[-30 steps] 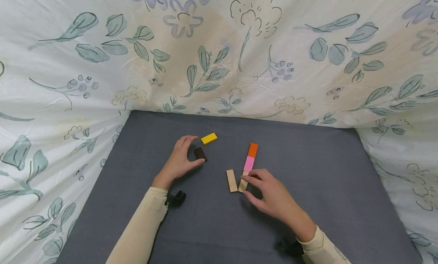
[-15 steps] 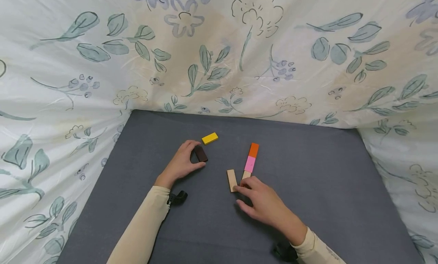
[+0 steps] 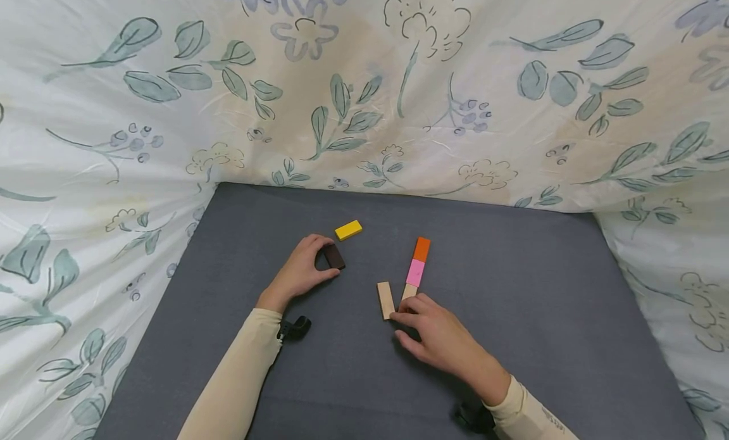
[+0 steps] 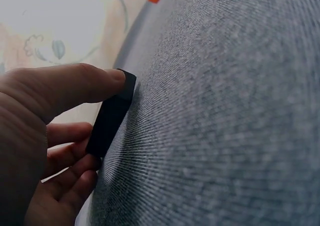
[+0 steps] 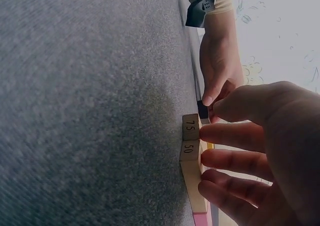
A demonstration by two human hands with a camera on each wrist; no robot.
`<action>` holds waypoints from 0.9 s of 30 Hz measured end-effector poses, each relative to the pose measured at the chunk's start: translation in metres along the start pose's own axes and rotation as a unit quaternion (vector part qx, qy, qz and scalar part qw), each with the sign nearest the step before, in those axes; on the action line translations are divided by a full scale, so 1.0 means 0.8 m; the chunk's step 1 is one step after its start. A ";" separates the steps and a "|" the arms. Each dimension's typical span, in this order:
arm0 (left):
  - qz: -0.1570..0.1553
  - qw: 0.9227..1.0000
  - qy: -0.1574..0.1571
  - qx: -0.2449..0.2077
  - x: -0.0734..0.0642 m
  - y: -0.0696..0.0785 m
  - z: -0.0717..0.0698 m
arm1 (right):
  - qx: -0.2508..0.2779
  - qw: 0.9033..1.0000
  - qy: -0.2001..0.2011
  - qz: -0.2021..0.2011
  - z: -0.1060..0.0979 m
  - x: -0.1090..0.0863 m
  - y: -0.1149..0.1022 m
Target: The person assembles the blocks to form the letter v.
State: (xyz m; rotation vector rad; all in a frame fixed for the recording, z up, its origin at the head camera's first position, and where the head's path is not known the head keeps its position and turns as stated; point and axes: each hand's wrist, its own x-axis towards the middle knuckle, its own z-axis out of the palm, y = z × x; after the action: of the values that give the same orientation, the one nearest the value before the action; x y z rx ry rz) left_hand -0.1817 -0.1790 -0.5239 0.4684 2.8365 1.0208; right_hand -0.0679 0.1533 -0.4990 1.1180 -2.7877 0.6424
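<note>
Fingers of the left hand (image 3: 299, 270) now pinch the dark block (image 3: 334, 257), left of the pink block (image 3: 416, 273), after gaping wider a second ago; I see the right hand (image 3: 447, 340), fingers loosely spread, touching pale blocks (image 3: 385, 301) on the pink block's near side: both seem engaged.

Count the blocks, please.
6: yellow block past the left hand; dark block in that hand; orange block, pink block and one plain block in line, the last partly under the right hand; other plain block left of that line. Hands could hide more.
</note>
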 end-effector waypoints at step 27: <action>0.003 1.000 -0.003 -0.011 0.005 0.013 -0.001 | -0.016 1.000 0.008 -0.025 0.001 0.004 0.001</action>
State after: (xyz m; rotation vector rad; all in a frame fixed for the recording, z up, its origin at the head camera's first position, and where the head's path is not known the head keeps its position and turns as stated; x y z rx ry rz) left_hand -0.1831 -0.1703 -0.5167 0.4779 2.8175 1.0488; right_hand -0.0707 0.1519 -0.4993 1.1662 -2.7364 0.5963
